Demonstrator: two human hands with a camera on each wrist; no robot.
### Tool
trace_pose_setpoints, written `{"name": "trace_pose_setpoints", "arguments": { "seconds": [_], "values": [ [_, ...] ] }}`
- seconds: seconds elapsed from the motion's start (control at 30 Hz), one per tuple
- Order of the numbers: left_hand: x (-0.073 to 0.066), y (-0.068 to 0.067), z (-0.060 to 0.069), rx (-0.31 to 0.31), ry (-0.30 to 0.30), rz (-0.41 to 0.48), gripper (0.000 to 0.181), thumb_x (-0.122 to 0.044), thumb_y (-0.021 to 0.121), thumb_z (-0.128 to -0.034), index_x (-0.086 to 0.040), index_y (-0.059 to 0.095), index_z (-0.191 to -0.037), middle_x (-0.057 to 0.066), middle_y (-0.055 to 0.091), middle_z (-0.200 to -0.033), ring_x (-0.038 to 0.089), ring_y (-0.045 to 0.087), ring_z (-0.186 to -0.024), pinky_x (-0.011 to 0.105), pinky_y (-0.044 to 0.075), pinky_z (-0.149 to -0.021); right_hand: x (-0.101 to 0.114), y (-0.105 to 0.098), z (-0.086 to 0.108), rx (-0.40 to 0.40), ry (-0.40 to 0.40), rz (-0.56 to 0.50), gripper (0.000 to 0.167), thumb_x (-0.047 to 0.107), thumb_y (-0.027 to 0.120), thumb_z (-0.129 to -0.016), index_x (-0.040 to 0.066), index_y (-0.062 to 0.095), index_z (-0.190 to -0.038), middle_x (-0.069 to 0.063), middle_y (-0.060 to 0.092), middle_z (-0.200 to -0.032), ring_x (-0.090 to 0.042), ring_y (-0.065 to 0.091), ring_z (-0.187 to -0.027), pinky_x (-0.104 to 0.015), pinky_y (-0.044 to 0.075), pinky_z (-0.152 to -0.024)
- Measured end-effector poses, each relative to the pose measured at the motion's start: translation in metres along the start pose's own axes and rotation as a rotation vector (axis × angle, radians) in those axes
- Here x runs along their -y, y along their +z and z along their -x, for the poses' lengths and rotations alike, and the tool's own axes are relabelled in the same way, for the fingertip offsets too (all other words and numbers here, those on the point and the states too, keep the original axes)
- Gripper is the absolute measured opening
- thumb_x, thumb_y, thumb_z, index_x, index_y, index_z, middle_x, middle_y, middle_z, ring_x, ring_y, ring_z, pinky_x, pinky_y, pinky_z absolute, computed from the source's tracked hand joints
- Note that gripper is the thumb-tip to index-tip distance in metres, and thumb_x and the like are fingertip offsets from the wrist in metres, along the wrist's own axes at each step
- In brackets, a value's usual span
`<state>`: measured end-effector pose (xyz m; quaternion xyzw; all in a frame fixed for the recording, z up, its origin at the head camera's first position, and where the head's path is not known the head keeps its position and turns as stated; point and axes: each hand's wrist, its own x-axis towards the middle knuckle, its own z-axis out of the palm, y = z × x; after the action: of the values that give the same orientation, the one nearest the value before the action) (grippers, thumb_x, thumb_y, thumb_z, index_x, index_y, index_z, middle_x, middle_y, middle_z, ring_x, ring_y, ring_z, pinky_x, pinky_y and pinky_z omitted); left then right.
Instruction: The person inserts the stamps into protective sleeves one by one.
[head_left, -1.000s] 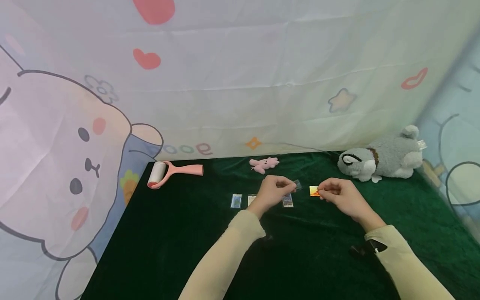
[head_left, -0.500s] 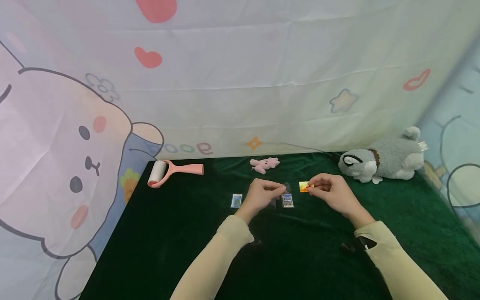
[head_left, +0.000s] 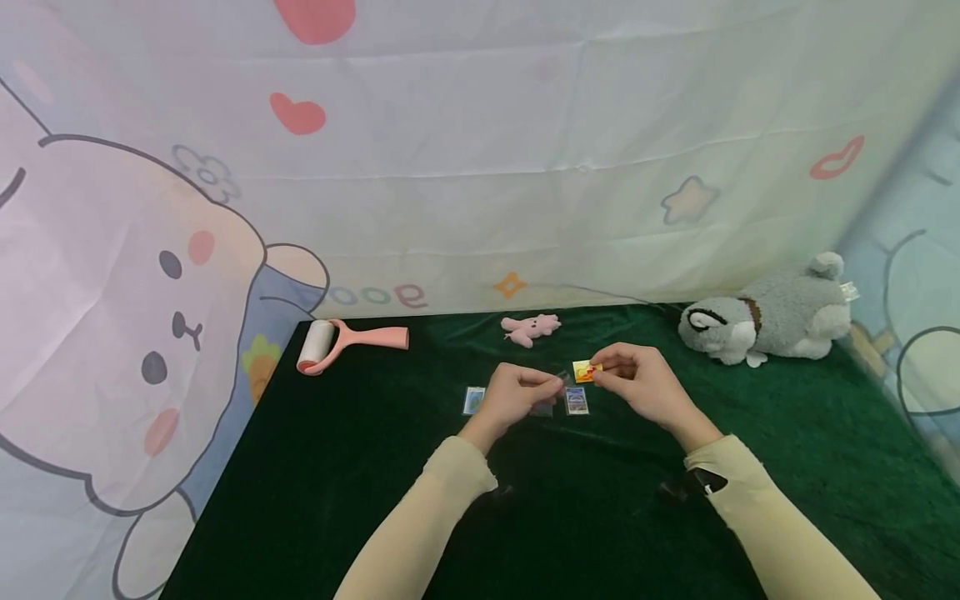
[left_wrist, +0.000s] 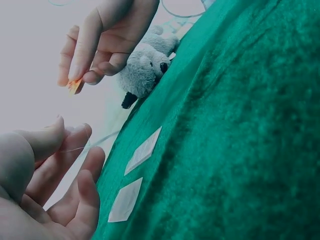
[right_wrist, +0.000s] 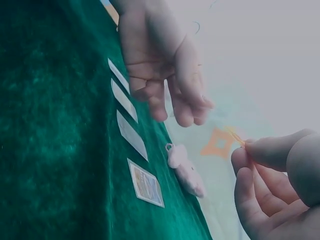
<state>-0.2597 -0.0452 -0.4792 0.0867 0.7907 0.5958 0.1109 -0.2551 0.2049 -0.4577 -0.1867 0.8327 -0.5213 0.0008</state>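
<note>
Between thumb and forefinger, my left hand (head_left: 507, 403) pinches a small clear plastic sleeve (left_wrist: 76, 148), very thin and hard to make out. My right hand (head_left: 643, 385) pinches a small yellow and orange card (head_left: 585, 372) by its right edge. Card and sleeve are close together but look apart, both held above the cloth. Below the hands several small cards lie in a row: a blue one (head_left: 473, 401) left of my left wrist and a purplish one (head_left: 577, 401) under the yellow card. In the right wrist view the nearest card (right_wrist: 145, 184) lies flat; my left arm hides part of the row from the head.
Dark green cloth (head_left: 360, 450) covers the table. A pink lint roller (head_left: 375, 337) lies at the back left, a small pink plush toy (head_left: 531, 328) behind the cards, and a grey plush animal (head_left: 780, 315) at the back right. A printed curtain (head_left: 465, 167) hangs behind.
My right hand has moved left with the yellow card, bringing it near the sleeve. The left hand has shifted left and slightly down, still pinching the sleeve.
</note>
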Motion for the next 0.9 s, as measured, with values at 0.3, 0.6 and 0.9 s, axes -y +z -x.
{"name": "trace_pose_setpoints", "arguments": {
  "seconds": [0.3, 0.6, 0.9],
  "values": [
    [0.0035, 0.0001, 0.0, 0.028, -0.005, 0.047, 0.018, -0.027, 0.078, -0.0974, -0.013, 0.084, -0.106, 0.001, 0.081, -0.096, 0.017, 0.077, -0.086, 0.035, 0.062, -0.083, 0.0028, 0.0049, 0.0001, 0.006, 0.002, 0.023, 0.019, 0.01, 0.074, -0.1, 0.004, 0.072, -0.117, -0.015, 0.074, -0.111, -0.026, 0.072, -0.091, -0.024, 0.058, -0.077],
    [0.0013, -0.0006, 0.0021, 0.034, -0.004, 0.04, 0.021, -0.029, 0.077, -0.0981, -0.011, 0.084, -0.106, 0.001, 0.08, -0.096, 0.016, 0.076, -0.086, 0.033, 0.06, -0.081, 0.0027, 0.0052, 0.001, 0.007, 0.0, 0.042, 0.018, 0.009, 0.074, -0.099, 0.004, 0.072, -0.116, -0.014, 0.074, -0.11, -0.028, 0.073, -0.092, -0.024, 0.058, -0.076],
    [-0.0009, -0.0023, 0.0023, 0.051, -0.014, 0.023, 0.023, -0.032, 0.076, -0.0986, -0.012, 0.083, -0.107, 0.0, 0.08, -0.097, 0.016, 0.076, -0.087, 0.034, 0.06, -0.082, 0.0026, 0.0041, 0.0012, 0.013, -0.008, 0.051, 0.017, 0.009, 0.073, -0.1, 0.005, 0.072, -0.116, -0.014, 0.074, -0.11, -0.025, 0.073, -0.09, -0.025, 0.058, -0.076]
  ]
}}
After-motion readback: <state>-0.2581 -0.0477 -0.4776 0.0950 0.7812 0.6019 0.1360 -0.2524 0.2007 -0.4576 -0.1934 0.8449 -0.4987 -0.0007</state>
